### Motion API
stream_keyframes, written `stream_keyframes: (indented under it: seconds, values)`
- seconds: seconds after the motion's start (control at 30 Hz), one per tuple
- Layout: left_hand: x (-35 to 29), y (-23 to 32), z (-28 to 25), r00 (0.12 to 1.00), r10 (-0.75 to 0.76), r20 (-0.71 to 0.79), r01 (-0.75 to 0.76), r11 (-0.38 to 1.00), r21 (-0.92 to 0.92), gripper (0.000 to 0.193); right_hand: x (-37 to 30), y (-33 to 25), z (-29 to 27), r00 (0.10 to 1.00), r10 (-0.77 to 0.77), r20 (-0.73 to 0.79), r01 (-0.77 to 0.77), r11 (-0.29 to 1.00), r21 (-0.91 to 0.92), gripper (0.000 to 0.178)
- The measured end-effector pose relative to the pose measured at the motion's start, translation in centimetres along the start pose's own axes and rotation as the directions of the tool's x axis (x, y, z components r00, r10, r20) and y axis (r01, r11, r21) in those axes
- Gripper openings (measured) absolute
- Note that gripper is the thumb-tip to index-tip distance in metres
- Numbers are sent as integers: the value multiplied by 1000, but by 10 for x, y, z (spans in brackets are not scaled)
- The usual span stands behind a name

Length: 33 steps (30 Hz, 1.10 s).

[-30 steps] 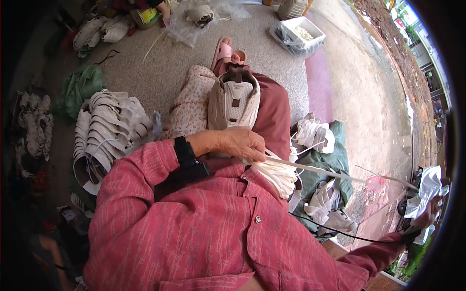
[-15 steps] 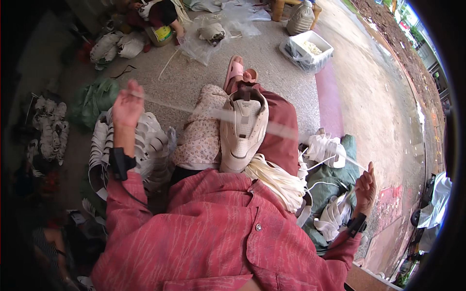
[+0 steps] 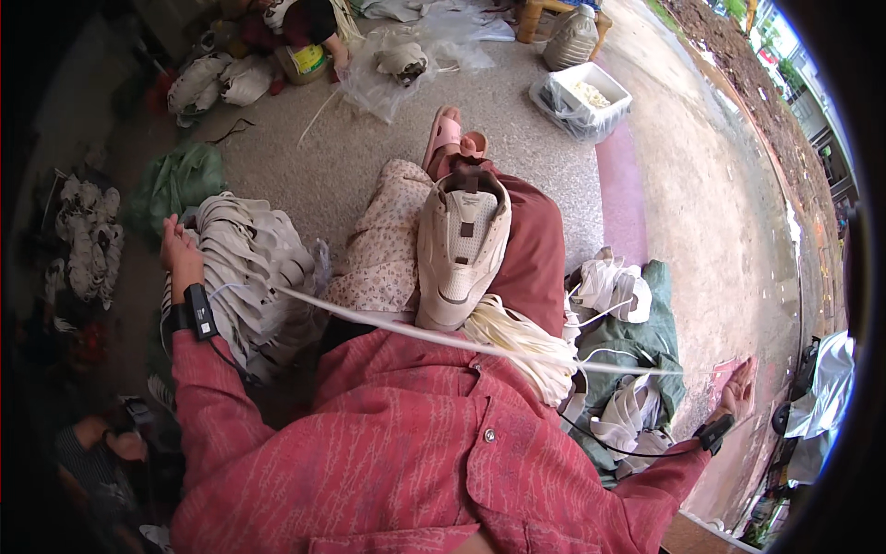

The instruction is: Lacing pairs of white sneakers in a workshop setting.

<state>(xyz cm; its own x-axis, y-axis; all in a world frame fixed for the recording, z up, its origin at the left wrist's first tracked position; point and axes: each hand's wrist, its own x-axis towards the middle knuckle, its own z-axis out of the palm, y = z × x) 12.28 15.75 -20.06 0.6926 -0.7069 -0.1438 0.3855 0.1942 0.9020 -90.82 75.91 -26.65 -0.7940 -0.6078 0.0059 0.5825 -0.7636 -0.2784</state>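
A cream shoe (image 3: pixel 459 249) with a brown tab sits between my thighs, its toe toward me. A white shoelace (image 3: pixel 415 332) stretches across my lap, slightly blurred, nearer to me than the toe. Both of its visible ends appear apart from my hands. My left hand (image 3: pixel 180 251) is beside a pile of white shoe uppers (image 3: pixel 245 268), fingers apart and raised. Out to the right, my right hand (image 3: pixel 736 392) has its fingers extended, with nothing visible in them. A thick bundle of cream laces (image 3: pixel 524 349) lies on my right thigh, under the stretched lace.
White shoe pieces (image 3: pixel 628 411) rest on a green sack (image 3: pixel 660 337) at my right. A white bin (image 3: pixel 600 97) stands ahead on the right. Another person's arm (image 3: pixel 334 46) shows at the far left, near a yellow-labelled container (image 3: pixel 307 63). More shoes (image 3: pixel 89 240) are at left.
Both hands have moved farther apart and lower. The lace has dropped from across the shoe to nearer my waist, and its ends now look separate from my fingers.
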Motion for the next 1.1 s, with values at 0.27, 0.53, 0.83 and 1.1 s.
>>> stream_keyframes:
  seconds: [0.27, 0.53, 0.83, 1.1]
  values:
    - [-116, -25, 103, 699, -427, 574, 282, 902, 327, 39, 12, 149, 62, 964, -52, 259, 260, 367, -893, 40]
    - [-321, -102, 148, -81, -202, 976, -452, 880, 145, 11, -121, 506, 219, 655, 490, 575, 610, 106, -785, 22]
    - [-333, -121, 146, -127, -182, 975, -613, 787, 67, 10, -152, 546, 207, 718, 673, 177, 10, 245, -969, 21]
    - [-329, -118, 148, -148, -210, 966, -598, 797, 81, 10, -150, 553, 194, 711, 559, 426, 319, 283, -905, 16]
